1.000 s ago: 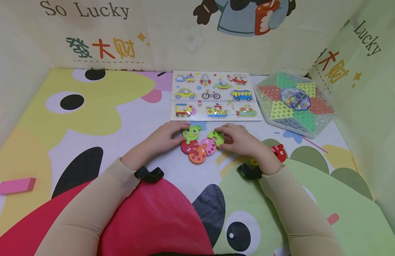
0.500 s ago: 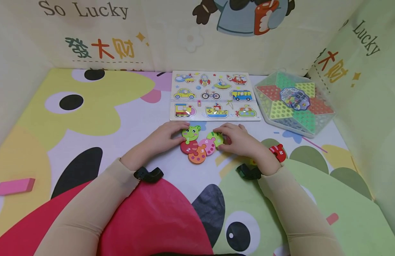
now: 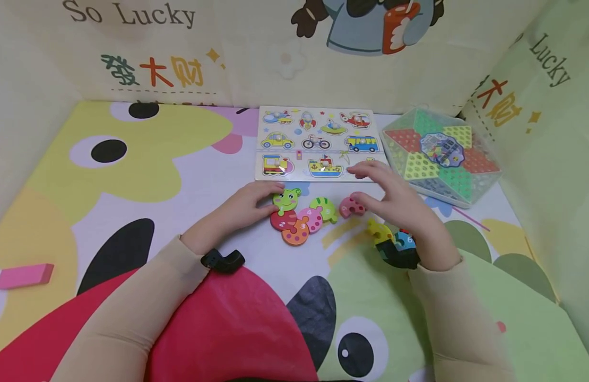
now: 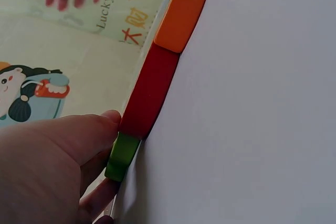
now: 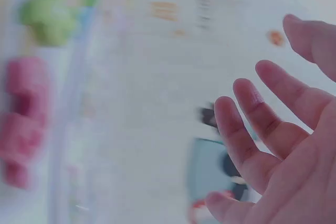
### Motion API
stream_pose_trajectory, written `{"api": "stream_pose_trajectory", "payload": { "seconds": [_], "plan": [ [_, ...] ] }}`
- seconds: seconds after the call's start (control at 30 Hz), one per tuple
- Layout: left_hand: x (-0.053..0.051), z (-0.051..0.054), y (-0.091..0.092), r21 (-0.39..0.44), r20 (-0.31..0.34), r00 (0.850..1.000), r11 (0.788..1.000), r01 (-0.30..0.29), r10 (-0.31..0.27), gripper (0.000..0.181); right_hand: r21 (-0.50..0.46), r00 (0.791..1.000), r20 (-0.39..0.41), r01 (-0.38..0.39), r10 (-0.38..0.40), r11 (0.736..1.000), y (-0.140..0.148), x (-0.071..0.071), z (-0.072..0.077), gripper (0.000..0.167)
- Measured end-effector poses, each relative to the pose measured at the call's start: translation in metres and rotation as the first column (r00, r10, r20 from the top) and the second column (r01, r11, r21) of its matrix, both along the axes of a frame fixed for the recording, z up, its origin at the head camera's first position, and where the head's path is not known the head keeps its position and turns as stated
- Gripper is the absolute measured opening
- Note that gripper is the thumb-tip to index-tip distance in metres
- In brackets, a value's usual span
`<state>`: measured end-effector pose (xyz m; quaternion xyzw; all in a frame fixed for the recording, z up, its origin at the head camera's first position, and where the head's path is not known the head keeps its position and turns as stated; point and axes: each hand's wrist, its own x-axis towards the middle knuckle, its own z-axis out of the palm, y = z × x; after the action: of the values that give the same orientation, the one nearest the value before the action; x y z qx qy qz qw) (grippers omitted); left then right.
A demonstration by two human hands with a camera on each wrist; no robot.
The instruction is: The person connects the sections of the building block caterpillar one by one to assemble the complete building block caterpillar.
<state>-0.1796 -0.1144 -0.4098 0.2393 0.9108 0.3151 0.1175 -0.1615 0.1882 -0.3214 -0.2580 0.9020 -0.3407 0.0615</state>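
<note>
Caterpillar puzzle (image 3: pixel 301 224), on the table (image 3: pixel 227 170) between your two hands: five rounded pieces, numbered 1 to 5, lie flat with their tabs meeting in a sagging curve. Your left hand (image 3: pixel 249 204) pinches the green head piece (image 3: pixel 287 199), thumb and fingers along its outer edge. From there the chain runs toward your right: red, orange, pink, then the striped green piece (image 3: pixel 328 207).

Seen edge-on from your left wrist, the pieces are thick and smooth-sided. They look stiff, light and hard to break, probably painted wood, and likely to slide if nudged. The curved outer rims seem the best hold; the small tabs offer less to grasp.

Your right hand (image 3: pixel 395 199) is spread and holds nothing. By its thumb lies a loose pink piece (image 3: pixel 350 206), apart from the chain; whether thumb and piece touch, you cannot tell. Nearer you, beside your right wrist, are a yellow piece (image 3: pixel 380 231) and a blue piece (image 3: pixel 404 240), partly hidden.

Beyond your hands lie a vehicle board (image 3: pixel 299 172) and, farther right, a clear box (image 3: pixel 441 149). Well left of your left hand sits a pink block (image 3: pixel 24 276).
</note>
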Motion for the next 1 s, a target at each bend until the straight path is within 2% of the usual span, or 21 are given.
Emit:
{"api": "stream_pose_trajectory", "payload": {
  "seconds": [0.1,0.23,0.33,0.47,0.6,0.67,0.83,1.0],
  "plan": [
    [0.0,0.001,0.0,-0.004,0.0,1.0,1.0,0.004,-0.004,0.047,-0.067,0.992,-0.128,0.013,-0.022,0.998,0.015,0.013,0.019,0.04],
    [0.0,0.002,0.001,-0.006,0.001,1.0,1.0,0.004,-0.004,0.047,-0.166,0.977,-0.212,-0.013,-0.023,0.986,0.035,0.03,0.035,0.042],
    [0.0,0.002,0.001,-0.009,-0.003,1.0,1.0,0.004,-0.004,0.047,-0.279,0.979,-0.202,-0.085,0.028,0.956,0.051,0.039,0.036,0.044],
    [0.0,0.003,0.001,-0.011,-0.009,1.0,1.0,0.006,-0.006,0.047,-0.394,0.977,-0.169,-0.19,0.133,0.899,0.066,0.041,0.031,0.044],
    [0.0,0.004,0.001,-0.007,-0.008,1.0,1.0,0.002,-0.002,0.047,-0.43,0.971,-0.124,-0.239,0.205,0.871,0.073,0.039,0.025,0.045],
    [0.0,0.003,0.001,-0.002,-0.002,1.0,1.0,0.0,0.0,0.047,-0.395,0.971,-0.105,-0.239,0.215,0.887,0.076,0.037,0.024,0.047],
    [0.001,0.0,0.001,-0.007,0.003,1.0,1.0,0.0,0.0,0.047,-0.191,0.977,-0.07,-0.211,0.202,0.959,0.08,0.034,0.024,0.055],
    [0.0,0.0,0.0,-0.006,-0.003,1.0,1.0,-0.002,0.002,0.047,-0.092,0.981,-0.023,-0.196,0.195,0.976,0.082,0.035,0.027,0.058]
  ]
}}
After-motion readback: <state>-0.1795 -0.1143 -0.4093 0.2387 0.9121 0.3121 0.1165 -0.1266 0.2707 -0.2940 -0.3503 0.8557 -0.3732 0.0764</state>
